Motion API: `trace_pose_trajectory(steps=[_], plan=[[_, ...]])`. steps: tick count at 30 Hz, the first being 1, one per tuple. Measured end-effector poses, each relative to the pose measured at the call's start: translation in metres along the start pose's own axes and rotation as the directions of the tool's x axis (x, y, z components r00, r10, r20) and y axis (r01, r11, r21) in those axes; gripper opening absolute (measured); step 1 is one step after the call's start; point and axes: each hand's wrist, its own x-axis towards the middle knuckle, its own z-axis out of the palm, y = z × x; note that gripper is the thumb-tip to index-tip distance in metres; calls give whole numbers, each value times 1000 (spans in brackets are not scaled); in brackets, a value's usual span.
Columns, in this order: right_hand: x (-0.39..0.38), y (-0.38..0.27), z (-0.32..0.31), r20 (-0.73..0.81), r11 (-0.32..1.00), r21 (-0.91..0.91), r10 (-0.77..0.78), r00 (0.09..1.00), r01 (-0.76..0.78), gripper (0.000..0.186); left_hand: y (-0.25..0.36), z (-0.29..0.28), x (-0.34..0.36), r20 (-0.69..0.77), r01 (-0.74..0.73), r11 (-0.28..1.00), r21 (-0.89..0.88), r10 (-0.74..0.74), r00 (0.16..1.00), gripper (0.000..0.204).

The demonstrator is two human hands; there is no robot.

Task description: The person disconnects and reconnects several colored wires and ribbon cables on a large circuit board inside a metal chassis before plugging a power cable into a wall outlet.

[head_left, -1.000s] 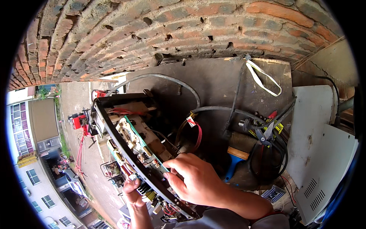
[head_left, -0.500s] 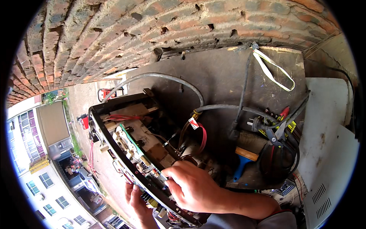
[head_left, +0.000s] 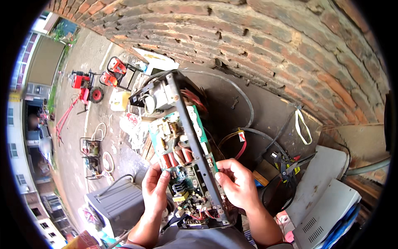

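An opened electrical unit (head_left: pixel 179 98) with a black metal frame stands in front of me, green circuit boards (head_left: pixel 159 134), red cylindrical components and wiring exposed. My left hand (head_left: pixel 156 189) grips the left edge of a circuit board, thumb on top, beside black heat sinks. My right hand (head_left: pixel 235 186) pinches the board's right edge next to the black frame bar, thumb and forefinger at the edge. Behind the unit, thick grey cable and yellow and red wires (head_left: pixel 240 147) lie on the dark board (head_left: pixel 265 103).
A brick wall (head_left: pixel 248 45) rises behind. Cutters (head_left: pixel 286 166), a brush (head_left: pixel 262 176) and grey metal panels (head_left: pixel 323 211) sit to the right. A white strap (head_left: pixel 306 133) hangs over the board. Leftward on the ground are red machines (head_left: pixel 83 83), hoses and a grey box (head_left: pixel 112 201).
The view has swung round, showing more of the yard. The unit now appears more upright with its board face visible, and my left hand has come into fuller view at its edge.
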Motion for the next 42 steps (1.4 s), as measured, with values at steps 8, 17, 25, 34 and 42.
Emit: trace_pose_trajectory(steps=[8,17,25,34,42], plan=[[-7,-31,9,-228,964,-160,172,958,-211,14,-13,-9,11,179,-214,970,118,191,965,33],[-5,-36,7,-213,947,-263,132,968,-187,25,-32,-19,16,164,-419,907,40,408,898,52],[-5,-36,10,-137,963,-208,142,980,-169,34,-37,-24,21,202,-442,897,6,431,879,59],[-2,-38,22,-272,943,-256,141,952,-213,21,-41,-22,21,185,-450,893,-28,447,875,57],[2,-35,12,-165,953,-214,181,970,-214,26,-53,-30,35,252,-474,865,-164,501,828,54]])
